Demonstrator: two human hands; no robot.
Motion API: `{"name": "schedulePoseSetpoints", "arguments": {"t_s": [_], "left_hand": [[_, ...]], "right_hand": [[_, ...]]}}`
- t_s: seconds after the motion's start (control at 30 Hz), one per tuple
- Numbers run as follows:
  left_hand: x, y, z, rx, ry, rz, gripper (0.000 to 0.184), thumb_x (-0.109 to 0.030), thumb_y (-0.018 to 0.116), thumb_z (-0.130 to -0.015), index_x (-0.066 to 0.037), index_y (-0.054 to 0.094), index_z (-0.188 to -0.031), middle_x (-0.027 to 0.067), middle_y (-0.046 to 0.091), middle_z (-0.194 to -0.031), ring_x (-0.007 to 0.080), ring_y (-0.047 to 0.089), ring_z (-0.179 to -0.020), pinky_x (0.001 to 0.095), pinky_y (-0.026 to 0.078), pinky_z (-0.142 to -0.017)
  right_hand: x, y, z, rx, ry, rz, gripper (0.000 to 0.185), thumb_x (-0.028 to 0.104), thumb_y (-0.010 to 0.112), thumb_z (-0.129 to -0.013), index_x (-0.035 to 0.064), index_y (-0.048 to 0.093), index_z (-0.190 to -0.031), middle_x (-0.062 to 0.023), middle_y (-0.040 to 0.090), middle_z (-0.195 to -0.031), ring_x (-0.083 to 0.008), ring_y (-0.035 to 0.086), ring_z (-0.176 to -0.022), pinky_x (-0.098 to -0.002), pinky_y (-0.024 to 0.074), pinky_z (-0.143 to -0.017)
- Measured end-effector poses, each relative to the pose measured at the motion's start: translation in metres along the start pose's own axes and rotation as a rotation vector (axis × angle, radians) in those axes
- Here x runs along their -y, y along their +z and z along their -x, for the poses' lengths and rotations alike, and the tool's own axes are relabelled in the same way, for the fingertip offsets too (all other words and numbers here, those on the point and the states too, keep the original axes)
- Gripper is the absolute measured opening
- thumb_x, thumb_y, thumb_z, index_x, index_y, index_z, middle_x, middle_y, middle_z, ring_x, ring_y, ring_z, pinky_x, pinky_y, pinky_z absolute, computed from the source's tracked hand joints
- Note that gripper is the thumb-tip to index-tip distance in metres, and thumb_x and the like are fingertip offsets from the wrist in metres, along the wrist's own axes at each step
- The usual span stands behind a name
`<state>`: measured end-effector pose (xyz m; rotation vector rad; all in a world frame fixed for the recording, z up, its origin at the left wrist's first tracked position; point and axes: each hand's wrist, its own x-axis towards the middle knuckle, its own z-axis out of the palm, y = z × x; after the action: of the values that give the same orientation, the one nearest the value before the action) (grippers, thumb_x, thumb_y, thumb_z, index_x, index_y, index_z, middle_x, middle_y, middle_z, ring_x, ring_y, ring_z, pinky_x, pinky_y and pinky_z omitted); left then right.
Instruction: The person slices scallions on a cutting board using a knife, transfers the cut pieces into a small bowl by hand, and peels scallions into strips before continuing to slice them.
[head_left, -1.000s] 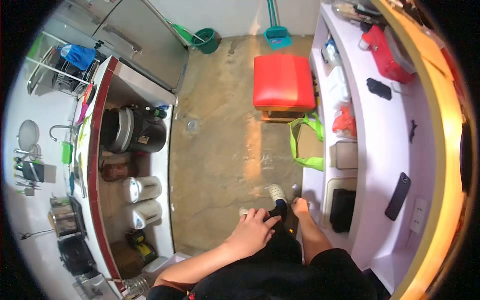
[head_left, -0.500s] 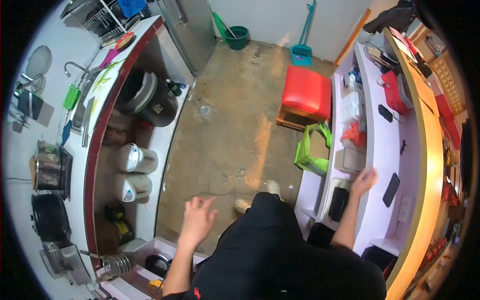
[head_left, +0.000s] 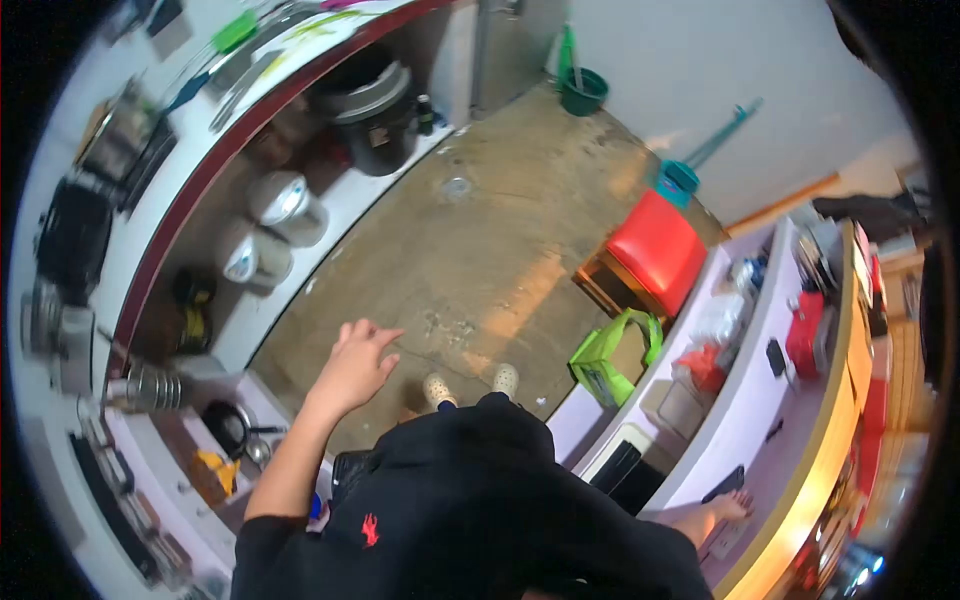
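Note:
My left hand (head_left: 360, 365) hangs over the floor in front of my body, holding nothing, its fingers loosely spread. On the right, my right hand (head_left: 735, 505) reaches over the lilac counter, fingers stretched out and apart. Close beside it lies a black phone (head_left: 722, 485); I cannot tell whether the hand touches it. On the shelf below that counter sit a white tray with a black item (head_left: 622, 470) and a lidded plastic box (head_left: 672, 408).
A red-topped stool (head_left: 655, 250) and a green bag (head_left: 610, 365) stand by the right shelves. To the left, white buckets (head_left: 290, 208) and a dark bin (head_left: 380, 130) sit under the counter. A pan (head_left: 228, 425) lies on the low left shelf.
The view has turned, swinging the room clockwise. My right hand has moved farther over the counter to beside the phone. My left hand stays raised and empty.

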<state>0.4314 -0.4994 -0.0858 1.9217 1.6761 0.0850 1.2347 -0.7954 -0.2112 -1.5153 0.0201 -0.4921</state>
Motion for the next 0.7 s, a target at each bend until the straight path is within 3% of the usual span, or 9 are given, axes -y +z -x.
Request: {"name": "schedulePoseSetpoints", "arguments": {"t_s": [0.03, 0.1, 0.2, 0.43, 0.53, 0.7], "left_hand": [[-0.002, 0.001, 0.0, 0.014, 0.01, -0.012, 0.042, -0.021, 0.064, -0.09, -0.013, 0.06, -0.13, 0.0163, 0.054, -0.114, 0.0352, 0.047, -0.11, 0.0431, 0.043, -0.099], [-0.01, 0.002, 0.003, 0.036, -0.032, -0.006, 0.042, -0.022, 0.063, -0.09, -0.014, 0.059, -0.131, 0.0153, 0.054, -0.115, 0.035, 0.047, -0.111, 0.0441, 0.043, -0.099], [-0.008, 0.007, 0.009, 0.046, -0.063, -0.01, 0.043, -0.023, 0.063, -0.09, -0.015, 0.059, -0.133, 0.0144, 0.053, -0.118, 0.035, 0.047, -0.113, 0.0458, 0.042, -0.099], [-0.005, 0.008, 0.022, 0.017, -0.091, -0.005, 0.043, -0.024, 0.063, -0.091, -0.018, 0.059, -0.133, 0.0141, 0.053, -0.12, 0.0358, 0.046, -0.116, 0.0473, 0.042, -0.1], [-0.004, 0.008, 0.023, 0.025, -0.098, -0.004, 0.043, -0.024, 0.063, -0.091, -0.018, 0.059, -0.133, 0.014, 0.053, -0.119, 0.0356, 0.046, -0.115, 0.0476, 0.042, -0.1], [-0.004, 0.01, 0.023, 0.004, -0.066, -0.019, 0.043, -0.022, 0.064, -0.089, -0.016, 0.059, -0.132, 0.0148, 0.053, -0.116, 0.0358, 0.048, -0.112, 0.0453, 0.042, -0.1]], "right_hand": [[0.014, 0.006, 0.012, -0.089, 0.199, -0.092, 0.039, 0.041, 0.046, -0.094, 0.0129, 0.068, -0.108, -0.0111, 0.07, -0.107, -0.0254, 0.063, -0.094, -0.0393, 0.05, -0.075], [0.01, 0.01, 0.015, -0.152, 0.225, -0.094, 0.046, 0.047, 0.045, -0.091, 0.0119, 0.074, -0.093, -0.0095, 0.072, -0.091, -0.0229, 0.06, -0.081, -0.0373, 0.0472, -0.069], [0.022, 0.022, 0.03, -0.17, 0.157, 0.014, 0.049, 0.047, 0.044, -0.091, 0.0099, 0.076, -0.085, -0.0089, 0.072, -0.081, -0.0226, 0.058, -0.076, -0.0379, 0.0472, -0.067], [0.036, 0.026, 0.045, -0.197, 0.188, 0.037, 0.048, 0.044, 0.046, -0.092, 0.0092, 0.078, -0.091, -0.0104, 0.074, -0.086, -0.0192, 0.059, -0.074, -0.0351, 0.0453, -0.062], [0.04, 0.025, 0.045, -0.185, 0.199, 0.058, 0.051, 0.046, 0.045, -0.091, 0.0067, 0.077, -0.088, -0.0117, 0.074, -0.085, -0.0234, 0.063, -0.079, -0.041, 0.0512, -0.071], [0.029, 0.023, 0.036, -0.184, 0.219, 0.045, 0.052, 0.043, 0.043, -0.092, 0.0056, 0.078, -0.089, -0.0122, 0.074, -0.087, -0.0231, 0.064, -0.079, -0.0388, 0.0523, -0.069]]}}
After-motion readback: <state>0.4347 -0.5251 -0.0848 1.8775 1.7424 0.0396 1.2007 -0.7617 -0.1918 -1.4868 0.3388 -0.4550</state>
